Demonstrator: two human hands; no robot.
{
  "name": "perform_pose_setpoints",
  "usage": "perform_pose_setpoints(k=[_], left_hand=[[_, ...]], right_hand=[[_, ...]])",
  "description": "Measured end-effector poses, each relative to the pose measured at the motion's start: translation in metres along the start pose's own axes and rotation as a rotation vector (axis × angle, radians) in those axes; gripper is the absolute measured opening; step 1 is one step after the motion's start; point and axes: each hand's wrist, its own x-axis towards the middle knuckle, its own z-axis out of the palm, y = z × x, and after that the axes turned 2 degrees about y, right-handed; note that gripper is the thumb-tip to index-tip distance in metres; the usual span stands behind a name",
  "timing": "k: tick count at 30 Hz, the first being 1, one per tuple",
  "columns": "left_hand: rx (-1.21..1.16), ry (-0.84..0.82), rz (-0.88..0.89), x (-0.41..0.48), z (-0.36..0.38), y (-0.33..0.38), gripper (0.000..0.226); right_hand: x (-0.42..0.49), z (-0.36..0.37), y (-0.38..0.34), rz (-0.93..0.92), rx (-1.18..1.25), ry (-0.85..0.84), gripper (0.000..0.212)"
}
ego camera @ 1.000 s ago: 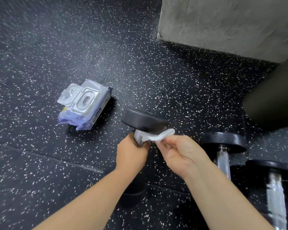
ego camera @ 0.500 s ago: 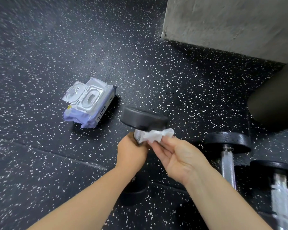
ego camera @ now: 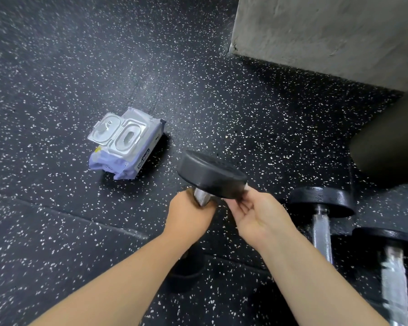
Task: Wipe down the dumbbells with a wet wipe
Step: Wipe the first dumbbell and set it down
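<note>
My left hand grips the knurled metal handle of a black dumbbell and holds it upright above the floor. Its top head is tilted, and its lower head shows below my wrist. My right hand reaches under the right rim of the top head, fingers curled against it. It pinches the white wet wipe, of which only a small sliver shows beside the head.
A purple pack of wet wipes lies on the speckled rubber floor to the left, lid flipped open. Two more dumbbells lie at the right. A grey concrete block and a dark rounded object stand behind them.
My right hand has slid the wipe from the handle up under the top head's right rim, so most of the wipe is now hidden. The top head has tilted slightly.
</note>
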Motion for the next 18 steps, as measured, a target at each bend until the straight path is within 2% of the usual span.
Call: perform_pose_setpoints(k=[2, 5, 11, 18], left_hand=[[0.023, -0.041, 0.038, -0.002, 0.0, -0.001, 0.039], [-0.01, -0.116, 0.071, -0.005, 0.001, -0.001, 0.033], [-0.196, -0.159, -0.09, -0.004, 0.01, 0.005, 0.019], [-0.176, -0.163, -0.102, -0.003, 0.006, 0.006, 0.024]], right_hand=[[-0.013, -0.009, 0.002, -0.027, 0.01, -0.001, 0.014], [-0.023, -0.014, 0.002, -0.036, 0.065, -0.029, 0.012], [0.013, -0.002, -0.004, 0.103, 0.112, -0.005, 0.019], [-0.014, -0.018, -0.001, 0.072, 0.088, 0.044, 0.015]])
